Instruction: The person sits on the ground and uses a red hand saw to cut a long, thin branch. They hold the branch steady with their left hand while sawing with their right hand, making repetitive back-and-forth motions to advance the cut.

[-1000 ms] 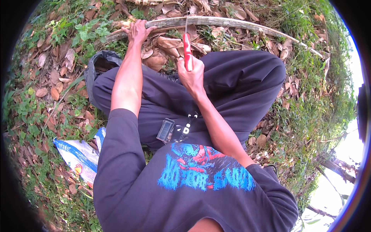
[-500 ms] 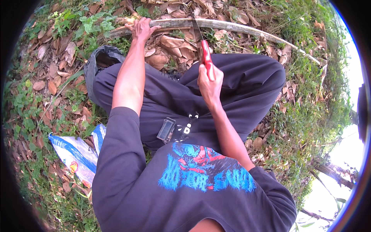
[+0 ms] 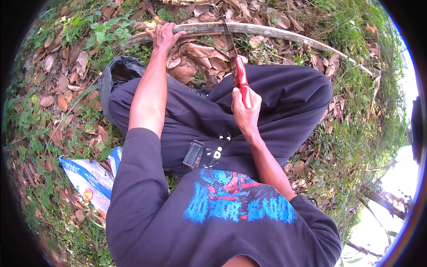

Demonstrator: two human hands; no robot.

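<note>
I sit cross-legged on leaf-strewn ground. A long pale dry stalk (image 3: 275,32) lies across the ground ahead of my knees. My left hand (image 3: 163,35) presses down on its left part, fingers curled over it. My right hand (image 3: 245,111) grips the red handle of a knife (image 3: 241,80). The dark blade (image 3: 228,42) points forward, and its tip meets the stalk right of my left hand.
Dry brown leaves (image 3: 195,62) and green weeds cover the ground all around. A white and blue plastic sack (image 3: 91,178) lies by my left hip. A small dark device (image 3: 195,154) hangs at my waist. Fallen branches (image 3: 382,202) lie at the lower right.
My right hand has shifted to the right and back toward my lap with the knife, and the blade now leans at a slant against the stalk. My left hand stays on the stalk.
</note>
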